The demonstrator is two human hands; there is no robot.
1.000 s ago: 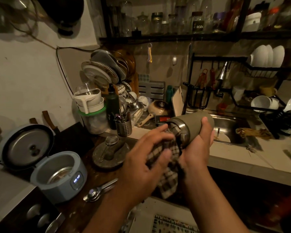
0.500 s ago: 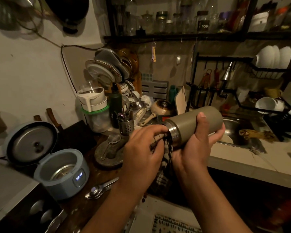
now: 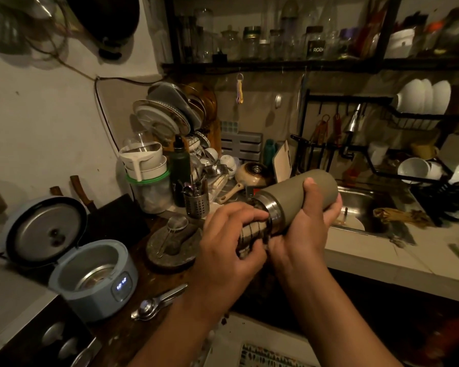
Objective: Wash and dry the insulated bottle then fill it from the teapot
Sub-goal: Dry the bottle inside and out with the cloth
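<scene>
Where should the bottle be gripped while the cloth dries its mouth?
Grip the bottle mid-body on the olive part, wrapping from below as the right hand does. It lies tilted, mouth toward the left hand and cloth; the round body suits a full wrap and leaves the steel neck clear.

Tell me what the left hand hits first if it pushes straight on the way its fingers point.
The left hand points at the steel neck of the bottle, with the checked cloth bunched between. It would likely press cloth against that neck at once; the right hand grips the bottle.

"ROEM" on a shelf jar (image 3: 315,42)
</scene>
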